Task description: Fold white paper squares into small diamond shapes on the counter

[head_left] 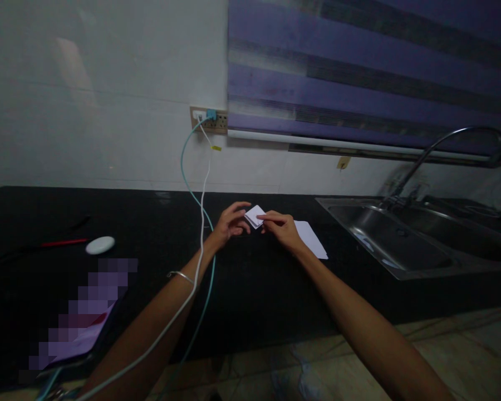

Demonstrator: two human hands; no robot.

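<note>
A small folded piece of white paper (255,216) is held up over the black counter between my two hands. My right hand (280,227) pinches its right corner between thumb and fingers. At the paper's left corner is my left hand (232,223), its fingers apart and curved; whether a fingertip touches the edge I cannot tell. Flat on the counter, partly behind my right hand and wrist, lies a larger white sheet of paper (312,239). A bracelet circles my left wrist.
White and teal cables run from a wall socket (209,121) past my left forearm. On the left lie a white oval object (101,245), a red stick-like object (64,243) and a tablet-like device (83,334). A steel sink (384,234) with a curved faucet (430,147) is on the right.
</note>
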